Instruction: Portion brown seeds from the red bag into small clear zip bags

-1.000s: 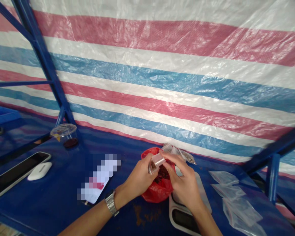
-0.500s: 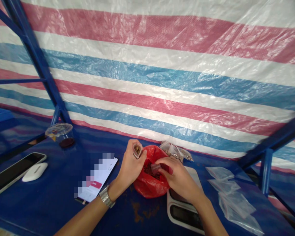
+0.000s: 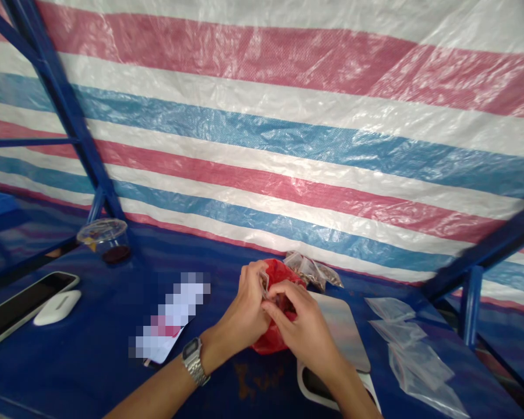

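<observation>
My left hand [image 3: 251, 297] is closed around a small clear plastic bag [image 3: 264, 283], its open mouth turned toward my right hand. My right hand [image 3: 303, 317] pinches a small clear plastic cup, mostly hidden by the fingers, against the bag's mouth. Both hands are over a red plastic bag [image 3: 271, 342], which holds dark brown bits that barely show between my fingers. To the right of the red bag, partly under my right forearm, lies a white digital scale [image 3: 340, 326] with a metal plate.
Several flat zip bags [image 3: 419, 355] lie at the right. Filled clear bags [image 3: 312, 270] rest behind the red bag. Leftward are a lit phone [image 3: 172, 326], a white earbud case [image 3: 57, 307], a dark phone [image 3: 26, 308] and a plastic tub [image 3: 109, 238]. A striped tarp [image 3: 288, 145] hangs behind.
My right hand has lifted the clear cup out of the red bag's contents and moved left to the small bag. My left hand has moved right and slightly down, so both hands meet.
</observation>
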A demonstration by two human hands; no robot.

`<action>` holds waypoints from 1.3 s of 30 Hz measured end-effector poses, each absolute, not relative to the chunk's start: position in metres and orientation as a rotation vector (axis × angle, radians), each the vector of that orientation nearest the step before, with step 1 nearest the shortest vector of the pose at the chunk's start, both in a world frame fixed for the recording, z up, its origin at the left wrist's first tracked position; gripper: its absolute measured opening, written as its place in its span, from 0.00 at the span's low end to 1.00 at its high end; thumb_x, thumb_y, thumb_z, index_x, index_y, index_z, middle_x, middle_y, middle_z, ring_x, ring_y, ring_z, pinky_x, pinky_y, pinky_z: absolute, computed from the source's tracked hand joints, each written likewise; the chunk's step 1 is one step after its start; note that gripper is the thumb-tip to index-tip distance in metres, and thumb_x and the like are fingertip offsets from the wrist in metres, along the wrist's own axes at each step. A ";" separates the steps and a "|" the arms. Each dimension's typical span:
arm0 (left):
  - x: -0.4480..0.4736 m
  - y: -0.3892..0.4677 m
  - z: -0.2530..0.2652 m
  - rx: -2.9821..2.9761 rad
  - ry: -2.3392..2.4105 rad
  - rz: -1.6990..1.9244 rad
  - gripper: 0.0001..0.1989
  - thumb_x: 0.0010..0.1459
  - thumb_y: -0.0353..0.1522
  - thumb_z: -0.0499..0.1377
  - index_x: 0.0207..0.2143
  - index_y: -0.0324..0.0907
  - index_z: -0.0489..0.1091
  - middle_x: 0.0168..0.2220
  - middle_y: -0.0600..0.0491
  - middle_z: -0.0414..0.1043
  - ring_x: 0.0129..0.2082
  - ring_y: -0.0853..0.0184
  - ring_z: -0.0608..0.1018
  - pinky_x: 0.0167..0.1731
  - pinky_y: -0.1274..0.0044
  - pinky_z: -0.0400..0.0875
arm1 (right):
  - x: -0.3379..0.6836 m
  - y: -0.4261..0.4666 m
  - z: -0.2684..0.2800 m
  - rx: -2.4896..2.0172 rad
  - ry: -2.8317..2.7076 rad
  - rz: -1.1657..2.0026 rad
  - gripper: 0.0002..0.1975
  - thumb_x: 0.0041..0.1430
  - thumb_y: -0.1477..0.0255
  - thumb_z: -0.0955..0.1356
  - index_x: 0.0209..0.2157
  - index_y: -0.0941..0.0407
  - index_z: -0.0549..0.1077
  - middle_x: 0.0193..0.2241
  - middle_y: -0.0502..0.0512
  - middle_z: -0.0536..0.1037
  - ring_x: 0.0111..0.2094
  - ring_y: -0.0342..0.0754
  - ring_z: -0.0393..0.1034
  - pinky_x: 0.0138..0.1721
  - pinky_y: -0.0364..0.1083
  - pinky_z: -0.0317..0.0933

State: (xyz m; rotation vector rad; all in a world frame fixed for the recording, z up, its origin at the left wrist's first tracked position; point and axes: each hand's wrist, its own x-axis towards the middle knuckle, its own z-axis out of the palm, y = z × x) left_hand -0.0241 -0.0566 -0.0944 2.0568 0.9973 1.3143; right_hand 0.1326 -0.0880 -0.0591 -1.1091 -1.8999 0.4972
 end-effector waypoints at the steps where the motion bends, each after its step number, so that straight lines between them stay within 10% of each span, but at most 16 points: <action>1: -0.023 -0.059 -0.092 2.024 0.973 1.302 0.31 0.55 0.23 0.60 0.59 0.44 0.54 0.52 0.45 0.63 0.52 0.56 0.70 0.53 0.61 0.69 | 0.133 -0.087 -0.060 -1.126 -1.854 0.487 0.02 0.65 0.70 0.70 0.36 0.52 0.74 0.32 0.50 0.78 0.34 0.49 0.71 0.39 0.46 0.63; 7: -0.020 -0.064 -0.073 1.720 0.871 1.266 0.35 0.63 0.32 0.63 0.68 0.47 0.50 0.62 0.43 0.64 0.62 0.57 0.71 0.64 0.63 0.63 | 0.152 -0.074 -0.056 -1.163 -1.495 0.564 0.12 0.66 0.60 0.69 0.37 0.54 0.77 0.33 0.53 0.80 0.34 0.50 0.72 0.38 0.46 0.65; 18: -0.017 -0.056 -0.067 1.458 0.793 1.281 0.18 0.61 0.34 0.65 0.53 0.42 0.70 0.49 0.48 0.79 0.49 0.62 0.81 0.53 0.71 0.74 | 0.158 -0.066 -0.060 -1.119 -1.478 0.790 0.15 0.65 0.55 0.69 0.39 0.54 0.76 0.35 0.54 0.79 0.39 0.52 0.73 0.43 0.48 0.65; 29: -0.027 -0.049 -0.072 1.649 1.027 1.429 0.17 0.69 0.39 0.57 0.57 0.47 0.62 0.45 0.52 0.75 0.46 0.65 0.78 0.52 0.71 0.71 | 0.256 -0.075 -0.037 -1.434 -1.702 0.968 0.15 0.65 0.57 0.68 0.33 0.54 0.74 0.29 0.49 0.75 0.32 0.47 0.69 0.35 0.44 0.62; 39: -0.027 -0.068 -0.061 2.660 0.809 0.635 0.07 0.69 0.34 0.57 0.43 0.46 0.75 0.43 0.51 0.79 0.45 0.61 0.81 0.47 0.72 0.71 | 0.271 -0.063 -0.057 -1.494 -1.755 0.388 0.12 0.63 0.65 0.67 0.42 0.54 0.79 0.43 0.57 0.82 0.44 0.53 0.75 0.47 0.51 0.66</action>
